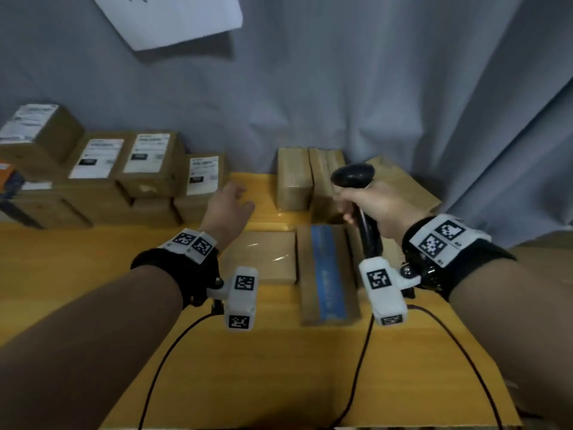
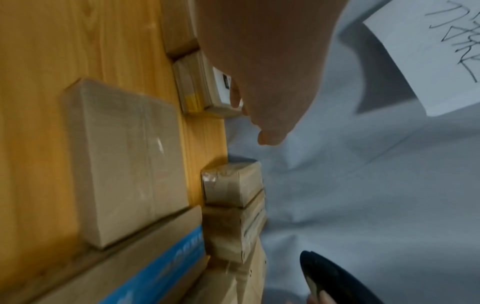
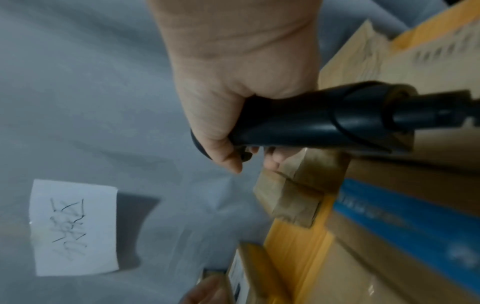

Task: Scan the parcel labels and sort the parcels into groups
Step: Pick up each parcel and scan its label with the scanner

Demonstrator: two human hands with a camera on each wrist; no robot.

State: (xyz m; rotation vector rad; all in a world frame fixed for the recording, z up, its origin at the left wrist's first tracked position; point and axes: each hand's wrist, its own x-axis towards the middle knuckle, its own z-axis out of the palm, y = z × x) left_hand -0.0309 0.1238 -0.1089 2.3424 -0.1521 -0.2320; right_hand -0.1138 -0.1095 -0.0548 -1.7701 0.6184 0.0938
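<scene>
The right hand is wrapped around the handle of a black scanner, fingers curled tight on the grip, with the scanner's head raised above the parcels at the back right of the tabletop. The left hand holds nothing; its fingers are loosely extended and it hovers over the bare yellow wood between the 2 groups of parcels, just beside the nearest labelled box.

On the left, a cluster of brown boxes sits stacked against the grey curtain, their white labels facing up. On the right, several unlabelled brown parcels lie together: 2 upright ones at the back, a flat taped parcel nearer the person, and beside it a long box with a blue tape stripe, the 2 lying side by side. A white sheet of paper with handwriting hangs on the curtain above. Black cables trail across the front of the tabletop from the wrist cameras.
</scene>
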